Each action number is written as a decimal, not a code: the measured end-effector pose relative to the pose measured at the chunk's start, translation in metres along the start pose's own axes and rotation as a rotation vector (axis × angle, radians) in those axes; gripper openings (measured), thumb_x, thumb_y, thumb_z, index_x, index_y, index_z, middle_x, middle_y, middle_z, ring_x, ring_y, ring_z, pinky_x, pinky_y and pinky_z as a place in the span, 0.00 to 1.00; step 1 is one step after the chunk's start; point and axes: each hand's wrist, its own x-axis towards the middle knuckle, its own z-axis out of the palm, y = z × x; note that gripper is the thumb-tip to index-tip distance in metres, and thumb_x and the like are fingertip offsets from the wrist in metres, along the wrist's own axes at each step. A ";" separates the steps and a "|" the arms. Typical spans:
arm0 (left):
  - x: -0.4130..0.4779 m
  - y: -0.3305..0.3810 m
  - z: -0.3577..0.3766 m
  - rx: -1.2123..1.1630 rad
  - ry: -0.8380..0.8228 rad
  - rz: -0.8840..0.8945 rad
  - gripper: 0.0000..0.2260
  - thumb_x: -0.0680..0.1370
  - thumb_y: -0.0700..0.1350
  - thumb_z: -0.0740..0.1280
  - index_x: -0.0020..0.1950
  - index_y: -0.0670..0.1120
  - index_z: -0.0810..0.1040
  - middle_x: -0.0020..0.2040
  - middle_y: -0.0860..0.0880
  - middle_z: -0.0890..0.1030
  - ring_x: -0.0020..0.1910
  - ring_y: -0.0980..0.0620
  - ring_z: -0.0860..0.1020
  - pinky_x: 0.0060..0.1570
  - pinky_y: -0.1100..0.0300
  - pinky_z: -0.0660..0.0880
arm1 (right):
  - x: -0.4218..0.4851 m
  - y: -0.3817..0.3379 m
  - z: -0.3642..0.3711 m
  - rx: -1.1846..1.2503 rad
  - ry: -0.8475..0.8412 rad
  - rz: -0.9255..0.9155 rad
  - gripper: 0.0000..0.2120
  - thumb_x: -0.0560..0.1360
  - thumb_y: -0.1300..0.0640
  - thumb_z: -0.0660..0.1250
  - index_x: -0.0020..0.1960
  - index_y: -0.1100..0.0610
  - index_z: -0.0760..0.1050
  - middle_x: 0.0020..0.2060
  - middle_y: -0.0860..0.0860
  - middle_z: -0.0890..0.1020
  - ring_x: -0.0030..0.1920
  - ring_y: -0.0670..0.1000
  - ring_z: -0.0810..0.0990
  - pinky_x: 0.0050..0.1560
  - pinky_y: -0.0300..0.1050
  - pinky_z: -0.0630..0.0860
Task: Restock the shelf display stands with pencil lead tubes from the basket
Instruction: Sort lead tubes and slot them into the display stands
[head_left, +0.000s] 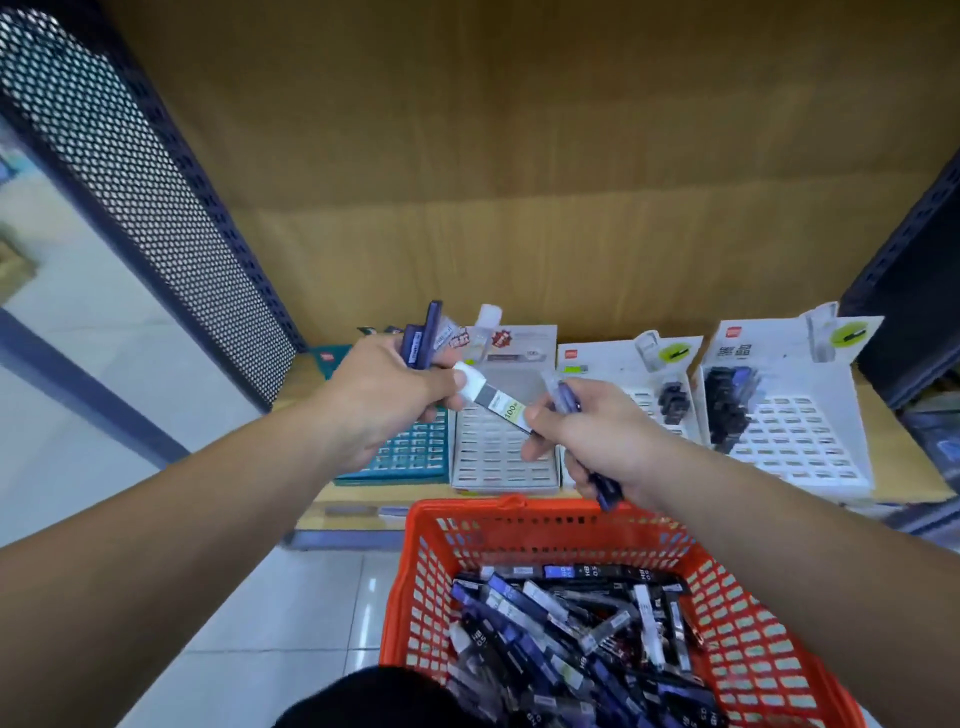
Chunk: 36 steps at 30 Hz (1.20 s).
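- My left hand (384, 395) is up over the teal display stand (415, 460), fingers curled tight round a small bunch of dark blue tubes (423, 335) that stick up out of the fist.
- The thumb side of the same hand also presses on the white cap end of a white-capped tube (501, 402), which has a grey-black body and a green "100" label.
- My right hand (597, 436) pinches the other end of that tube between thumb and forefinger, so it spans the gap between both hands, tilted down to the right.
- The rest of my right fingers are closed on a few violet tubes (608, 488). Their ends show above and below the fist.
- The spanning tube hangs in the air above the pale grey display stand (498, 467), clear of its slots.
- There are four stands in a row on the wooden shelf (893, 457): teal, pale grey, then two white.
- The third stand (644, 374) has a small cluster of black tubes (674, 400) at its right side.
- The fourth stand (800, 441) has a bigger block of dark tubes (727, 410) along its left side. The other slots I can see are open.
- The orange basket (519, 525) sits below my hands, just in front of the shelf edge, with a loose heap of lead tubes (571, 623) in it, black, blue and clear, lying every which way.
- A perforated metal panel (130, 182) stands at the left of the shelf, with the glossy tiled floor (311, 597) below.
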 end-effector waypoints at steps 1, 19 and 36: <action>0.003 -0.005 -0.007 0.031 0.022 0.022 0.07 0.79 0.38 0.73 0.56 0.40 0.82 0.38 0.42 0.85 0.28 0.58 0.78 0.33 0.62 0.73 | 0.010 -0.001 0.006 -0.005 0.018 0.001 0.08 0.84 0.52 0.65 0.53 0.57 0.76 0.42 0.55 0.87 0.23 0.53 0.67 0.26 0.43 0.69; 0.113 -0.086 0.003 0.662 0.010 0.386 0.06 0.79 0.42 0.73 0.52 0.54 0.85 0.37 0.53 0.81 0.36 0.53 0.77 0.37 0.59 0.70 | 0.110 0.053 -0.008 -0.242 0.280 -0.137 0.11 0.80 0.50 0.69 0.61 0.46 0.72 0.37 0.50 0.75 0.19 0.44 0.68 0.18 0.35 0.62; 0.119 -0.077 0.016 0.857 -0.038 0.505 0.14 0.71 0.31 0.66 0.47 0.48 0.84 0.43 0.49 0.83 0.43 0.46 0.78 0.42 0.55 0.73 | 0.111 0.070 -0.021 -0.014 0.140 -0.043 0.05 0.81 0.53 0.70 0.56 0.50 0.78 0.28 0.54 0.70 0.20 0.54 0.66 0.21 0.41 0.66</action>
